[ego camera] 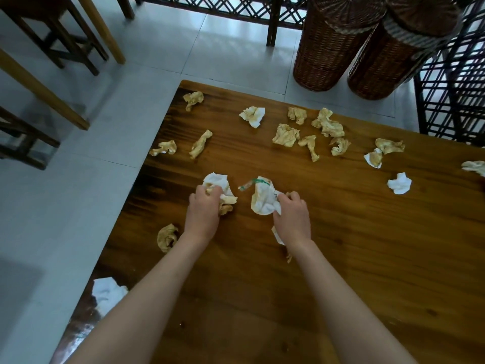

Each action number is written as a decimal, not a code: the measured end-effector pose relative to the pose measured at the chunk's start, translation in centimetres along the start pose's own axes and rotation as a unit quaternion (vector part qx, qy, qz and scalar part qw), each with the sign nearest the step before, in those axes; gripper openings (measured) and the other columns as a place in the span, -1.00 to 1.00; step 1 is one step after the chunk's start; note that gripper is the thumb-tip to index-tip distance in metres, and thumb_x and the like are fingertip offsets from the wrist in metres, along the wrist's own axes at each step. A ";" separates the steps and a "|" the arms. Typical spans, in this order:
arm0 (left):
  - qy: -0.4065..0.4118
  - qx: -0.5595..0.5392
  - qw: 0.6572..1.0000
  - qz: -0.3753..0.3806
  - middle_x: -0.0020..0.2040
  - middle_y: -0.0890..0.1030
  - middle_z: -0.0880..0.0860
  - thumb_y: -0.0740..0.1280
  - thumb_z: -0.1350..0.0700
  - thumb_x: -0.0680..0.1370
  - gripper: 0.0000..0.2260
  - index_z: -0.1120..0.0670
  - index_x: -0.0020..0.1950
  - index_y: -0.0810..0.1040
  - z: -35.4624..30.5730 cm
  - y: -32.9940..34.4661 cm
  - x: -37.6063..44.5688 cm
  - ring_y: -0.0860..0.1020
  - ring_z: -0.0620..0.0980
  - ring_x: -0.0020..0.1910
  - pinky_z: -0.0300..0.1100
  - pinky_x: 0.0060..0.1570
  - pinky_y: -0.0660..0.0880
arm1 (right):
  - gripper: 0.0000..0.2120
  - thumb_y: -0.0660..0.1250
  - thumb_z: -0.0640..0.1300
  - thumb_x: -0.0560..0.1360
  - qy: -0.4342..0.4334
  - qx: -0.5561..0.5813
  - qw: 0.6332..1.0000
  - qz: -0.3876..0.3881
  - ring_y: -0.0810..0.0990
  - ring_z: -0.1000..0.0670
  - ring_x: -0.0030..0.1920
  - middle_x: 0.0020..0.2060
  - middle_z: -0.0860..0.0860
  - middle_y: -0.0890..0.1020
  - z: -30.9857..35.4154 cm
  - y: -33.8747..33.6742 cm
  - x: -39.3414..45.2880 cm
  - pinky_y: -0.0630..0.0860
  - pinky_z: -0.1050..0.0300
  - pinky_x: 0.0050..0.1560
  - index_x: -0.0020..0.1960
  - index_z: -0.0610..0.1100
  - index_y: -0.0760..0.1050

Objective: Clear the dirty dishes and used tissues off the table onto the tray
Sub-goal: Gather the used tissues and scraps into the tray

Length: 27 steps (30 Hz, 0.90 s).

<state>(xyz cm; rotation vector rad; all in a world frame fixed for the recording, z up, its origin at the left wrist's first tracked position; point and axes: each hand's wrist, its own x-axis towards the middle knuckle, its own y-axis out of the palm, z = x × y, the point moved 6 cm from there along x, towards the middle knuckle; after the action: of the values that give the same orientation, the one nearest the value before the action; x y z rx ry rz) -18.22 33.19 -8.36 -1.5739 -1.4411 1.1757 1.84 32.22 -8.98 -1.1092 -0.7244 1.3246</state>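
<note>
Both hands grip | left hand: tissue wad | right hand: stained tissue, seemingly lengthwise away

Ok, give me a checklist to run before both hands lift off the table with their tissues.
1. Left hand holds its tissue wad: ok, fingers curled round it.
2. Right hand holds the stained tissue with green print: ok, pinched at its edge.
3. Tray in reach: cannot tell, no tray is in view.
4. Nothing snagged under the right hand: not ok, a white scrap lies partly under the wrist.
5. Wooden table cleared of tissues: not ok, many crumpled tissues remain, such as the white one.
6. Dirty dishes: cannot tell, none in view.
</note>
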 end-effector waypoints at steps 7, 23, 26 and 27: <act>-0.017 -0.044 0.999 -0.019 0.13 0.37 0.13 0.31 0.34 0.47 -0.58 -0.03 0.23 0.39 0.7 -1.9 -5.2 0.40 0.09 0.08 -0.21 -0.04 0.37 | -0.70 0.34 -0.18 0.49 0.003 0.053 0.998 -0.025 0.46 0.05 0.03 0.07 -0.02 0.51 1.0 -0.6 -7.0 0.35 0.32 -0.09 0.22 -0.15 0.49; -0.043 -0.127 0.990 -0.039 0.26 0.39 0.15 0.42 0.38 0.40 -0.32 0.01 0.44 0.29 9.7 -6.7 -22.3 0.38 0.07 0.23 -0.06 0.11 0.52 | -0.73 0.33 -0.18 0.50 -0.024 0.123 0.992 0.017 0.49 0.03 0.06 0.09 -0.02 0.50 4.7 0.8 -22.0 0.49 0.24 0.01 0.19 -0.18 0.50; -0.035 -0.127 0.991 -0.028 0.25 0.39 0.18 0.41 0.43 0.38 -0.30 0.05 0.44 0.29 11.8 -7.0 -23.3 0.38 0.09 0.23 -0.10 0.12 0.47 | -0.73 0.33 -0.17 0.50 -0.019 0.130 0.991 0.015 0.49 0.05 0.04 0.07 -0.01 0.50 5.5 1.0 -23.6 0.51 0.24 0.00 0.19 -0.16 0.50; -0.031 -0.119 0.992 -0.023 0.25 0.39 0.19 0.41 0.43 0.38 -0.31 0.06 0.45 0.29 12.5 -7.1 -23.3 0.39 0.09 0.22 -0.10 0.13 0.46 | -0.73 0.33 -0.16 0.50 -0.014 0.131 0.991 0.014 0.49 0.05 0.04 0.07 0.00 0.50 5.7 1.1 -23.8 0.52 0.23 0.00 0.20 -0.16 0.50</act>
<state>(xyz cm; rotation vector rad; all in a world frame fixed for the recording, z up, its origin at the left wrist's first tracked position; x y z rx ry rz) -31.80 10.15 -2.32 -1.6638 -1.7015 1.0650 -7.56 10.15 -3.81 -0.8934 -0.5391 1.4162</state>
